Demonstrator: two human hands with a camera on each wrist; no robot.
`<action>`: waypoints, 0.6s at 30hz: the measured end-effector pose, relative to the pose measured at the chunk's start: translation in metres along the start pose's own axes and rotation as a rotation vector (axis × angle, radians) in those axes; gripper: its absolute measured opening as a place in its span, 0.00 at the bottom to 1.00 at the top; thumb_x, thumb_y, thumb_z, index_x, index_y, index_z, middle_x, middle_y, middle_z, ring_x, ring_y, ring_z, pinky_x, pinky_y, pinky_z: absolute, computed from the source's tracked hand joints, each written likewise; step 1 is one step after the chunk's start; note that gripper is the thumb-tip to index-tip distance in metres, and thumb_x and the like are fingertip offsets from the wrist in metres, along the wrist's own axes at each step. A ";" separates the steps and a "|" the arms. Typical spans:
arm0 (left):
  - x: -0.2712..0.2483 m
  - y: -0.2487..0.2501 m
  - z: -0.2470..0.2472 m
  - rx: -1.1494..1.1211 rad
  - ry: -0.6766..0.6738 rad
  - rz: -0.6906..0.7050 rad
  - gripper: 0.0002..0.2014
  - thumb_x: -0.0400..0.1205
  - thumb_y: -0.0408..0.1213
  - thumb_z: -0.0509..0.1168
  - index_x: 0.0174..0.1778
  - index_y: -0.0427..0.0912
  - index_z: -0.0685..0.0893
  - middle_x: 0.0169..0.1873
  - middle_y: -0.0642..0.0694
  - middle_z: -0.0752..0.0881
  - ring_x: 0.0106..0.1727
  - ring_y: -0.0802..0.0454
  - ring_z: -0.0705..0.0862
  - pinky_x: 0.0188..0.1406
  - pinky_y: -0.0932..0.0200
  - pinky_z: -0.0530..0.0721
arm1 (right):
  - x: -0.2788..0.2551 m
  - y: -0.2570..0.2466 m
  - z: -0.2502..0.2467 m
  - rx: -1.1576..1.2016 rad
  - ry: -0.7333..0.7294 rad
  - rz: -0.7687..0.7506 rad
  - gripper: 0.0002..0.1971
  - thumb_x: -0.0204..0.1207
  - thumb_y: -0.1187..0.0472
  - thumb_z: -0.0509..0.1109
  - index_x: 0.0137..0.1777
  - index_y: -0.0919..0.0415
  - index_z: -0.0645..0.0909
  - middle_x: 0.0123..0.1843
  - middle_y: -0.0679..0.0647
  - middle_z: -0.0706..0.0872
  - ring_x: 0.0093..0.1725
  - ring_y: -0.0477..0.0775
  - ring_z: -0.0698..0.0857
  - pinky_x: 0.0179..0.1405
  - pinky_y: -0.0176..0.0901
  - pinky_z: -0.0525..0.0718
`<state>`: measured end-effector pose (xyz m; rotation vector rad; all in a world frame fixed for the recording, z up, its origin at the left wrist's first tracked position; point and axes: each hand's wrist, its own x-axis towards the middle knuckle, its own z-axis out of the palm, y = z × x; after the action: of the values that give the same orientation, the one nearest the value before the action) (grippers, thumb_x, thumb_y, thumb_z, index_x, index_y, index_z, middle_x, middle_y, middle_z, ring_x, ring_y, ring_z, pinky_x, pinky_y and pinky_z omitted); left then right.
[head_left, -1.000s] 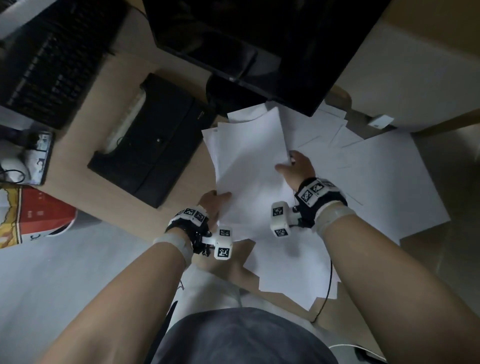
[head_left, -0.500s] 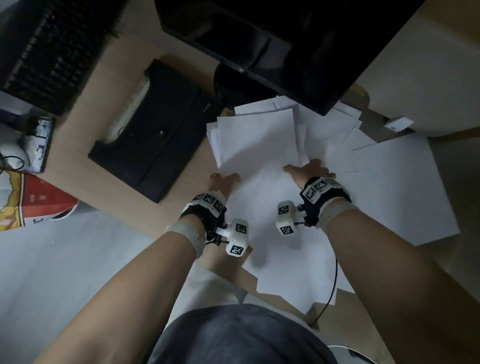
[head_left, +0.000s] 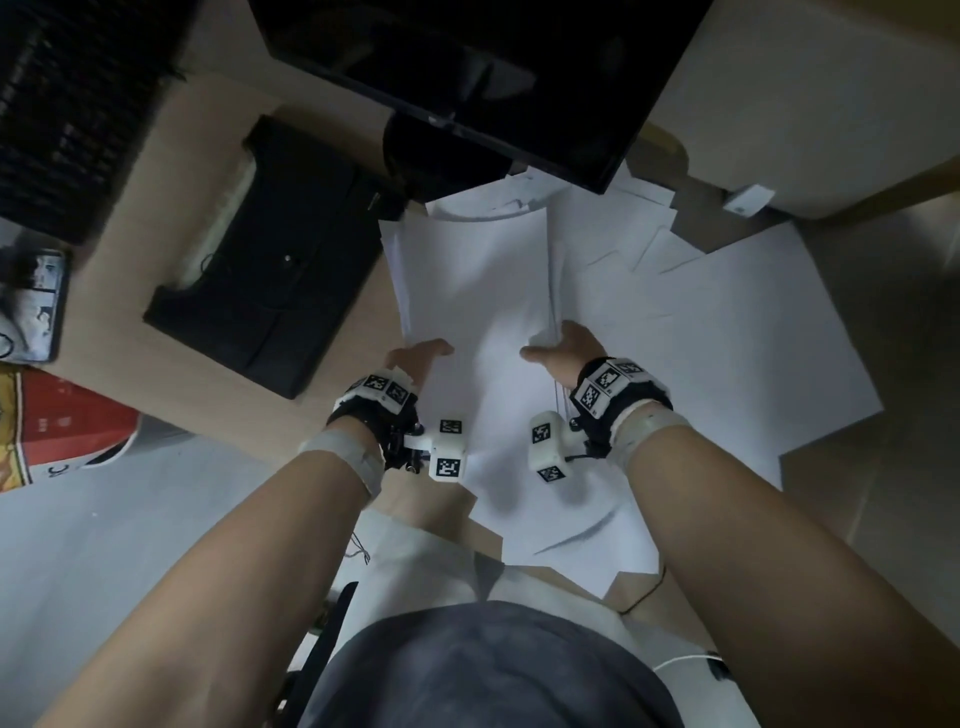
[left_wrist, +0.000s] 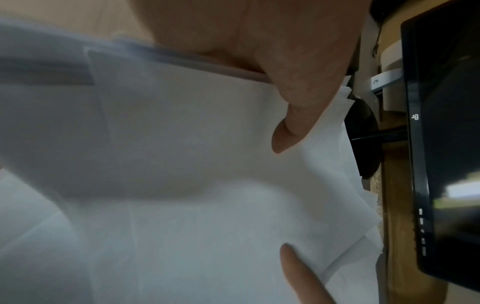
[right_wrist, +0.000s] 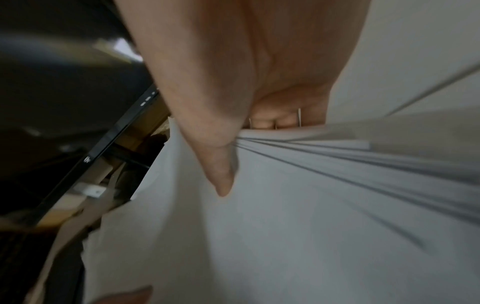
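Note:
A sheaf of white paper sheets (head_left: 467, 291) is held above the desk between both hands. My left hand (head_left: 415, 358) grips its left edge, thumb (left_wrist: 293, 123) on top and fingers hidden underneath. My right hand (head_left: 563, 348) grips the right edge, thumb (right_wrist: 221, 170) lying over the top sheet and fingers curled beneath the fanned edges (right_wrist: 337, 148). The sheets (left_wrist: 182, 164) are uneven at their far ends. More loose white sheets (head_left: 727, 338) lie spread on the wooden desk (head_left: 130, 312) under and to the right of the sheaf.
A black monitor (head_left: 493, 78) and its round stand (head_left: 431, 161) hang over the far end of the papers. A black folder-like case (head_left: 265, 260) lies left of them, a black keyboard (head_left: 67, 104) at far left. A red package (head_left: 62, 421) sits by the desk's near-left edge.
Both hands have slid down towards me along the sheaf's sides and now sit level with each other. The sheaf has straightened and squared up a little.

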<state>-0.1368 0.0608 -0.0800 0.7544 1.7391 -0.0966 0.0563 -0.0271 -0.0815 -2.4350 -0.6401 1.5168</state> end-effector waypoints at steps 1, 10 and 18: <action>0.000 -0.001 -0.001 0.011 -0.010 0.011 0.28 0.72 0.48 0.74 0.65 0.37 0.82 0.53 0.42 0.84 0.39 0.49 0.81 0.35 0.61 0.78 | -0.002 -0.001 0.002 0.033 -0.028 0.014 0.37 0.73 0.45 0.76 0.77 0.62 0.68 0.74 0.59 0.78 0.71 0.62 0.78 0.66 0.49 0.78; 0.000 -0.006 -0.007 0.090 0.101 0.053 0.33 0.71 0.46 0.77 0.68 0.30 0.77 0.53 0.39 0.84 0.51 0.40 0.83 0.52 0.51 0.80 | -0.003 0.010 0.012 0.072 -0.033 -0.041 0.26 0.75 0.49 0.75 0.64 0.69 0.80 0.57 0.58 0.87 0.55 0.60 0.86 0.55 0.45 0.83; -0.011 -0.018 -0.003 0.131 0.016 0.102 0.35 0.76 0.48 0.74 0.73 0.32 0.73 0.66 0.37 0.82 0.57 0.41 0.81 0.53 0.52 0.76 | -0.027 0.032 -0.006 0.138 -0.023 -0.110 0.18 0.75 0.58 0.76 0.58 0.72 0.85 0.56 0.63 0.89 0.57 0.60 0.86 0.60 0.46 0.82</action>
<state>-0.1475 0.0432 -0.0747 0.9403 1.7189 -0.1362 0.0596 -0.0671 -0.0699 -2.2463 -0.6397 1.4965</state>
